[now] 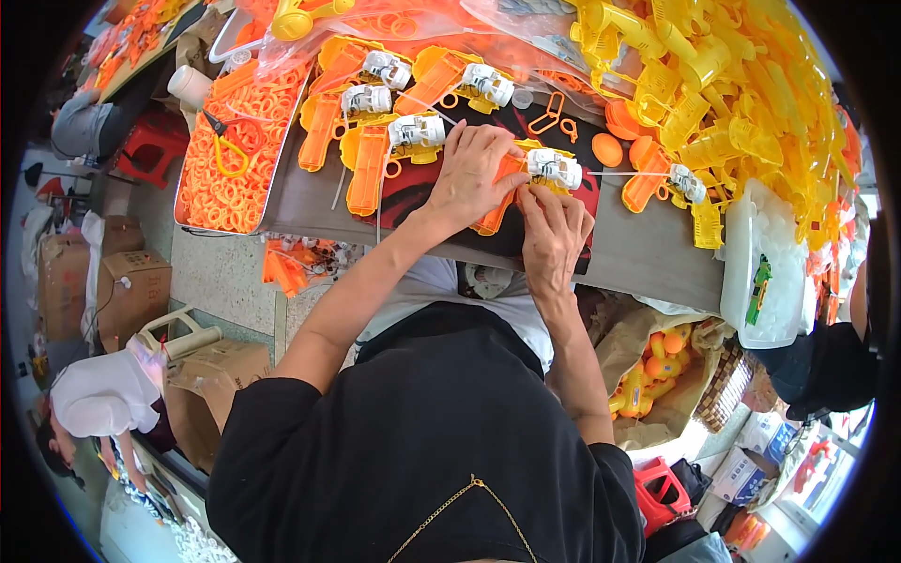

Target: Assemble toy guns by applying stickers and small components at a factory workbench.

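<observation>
Both my hands are closed on a part-built orange and yellow toy gun (pixel 495 219) lying on a dark red and black mat (pixel 427 218). My left hand (pixel 474 176) grips its orange side from above, thumb toward the middle. My right hand (pixel 556 230) pinches the near edge, just below the white wired mechanism (pixel 554 168); its fingertips are partly hidden. Several similar toy guns (pixel 368 169) with white mechanisms lie to the left and beyond my left hand. Another toy gun (pixel 646 176) lies on the right, with a white strip reaching toward the one I hold.
A tray of orange rings (pixel 230 155) with yellow-handled scissors (pixel 228 155) stands at the left. Yellow shells (pixel 723 84) are heaped at the far right, above a translucent bin (pixel 765 272). An orange disc (pixel 607 149) lies beyond my right hand. A sack (pixel 619 342) of toy parts is below the table.
</observation>
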`<action>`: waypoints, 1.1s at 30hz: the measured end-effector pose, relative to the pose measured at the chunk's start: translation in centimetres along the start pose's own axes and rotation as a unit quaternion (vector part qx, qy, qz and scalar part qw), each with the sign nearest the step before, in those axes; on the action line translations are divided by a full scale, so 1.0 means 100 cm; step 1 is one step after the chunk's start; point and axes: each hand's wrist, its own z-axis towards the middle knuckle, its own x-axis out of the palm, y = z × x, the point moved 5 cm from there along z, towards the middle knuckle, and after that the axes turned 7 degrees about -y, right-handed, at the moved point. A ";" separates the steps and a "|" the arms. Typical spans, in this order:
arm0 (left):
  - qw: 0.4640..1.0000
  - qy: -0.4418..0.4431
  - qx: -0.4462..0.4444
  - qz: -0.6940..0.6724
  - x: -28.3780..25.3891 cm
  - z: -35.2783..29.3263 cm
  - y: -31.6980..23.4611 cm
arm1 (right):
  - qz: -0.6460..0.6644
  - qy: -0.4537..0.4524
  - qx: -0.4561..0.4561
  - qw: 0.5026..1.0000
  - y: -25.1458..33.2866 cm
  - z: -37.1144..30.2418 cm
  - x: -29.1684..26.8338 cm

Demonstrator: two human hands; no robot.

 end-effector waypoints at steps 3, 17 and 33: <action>0.998 0.052 -0.042 0.007 0.002 0.009 0.006 | -0.024 0.019 -0.065 0.997 -0.009 0.006 -0.007; 0.990 0.134 -0.036 -0.001 0.002 0.021 0.016 | 0.012 0.019 -0.003 1.000 0.008 0.003 -0.008; 0.966 0.183 0.126 0.130 -0.028 0.048 0.005 | 0.121 0.041 0.178 0.976 -0.054 0.033 0.009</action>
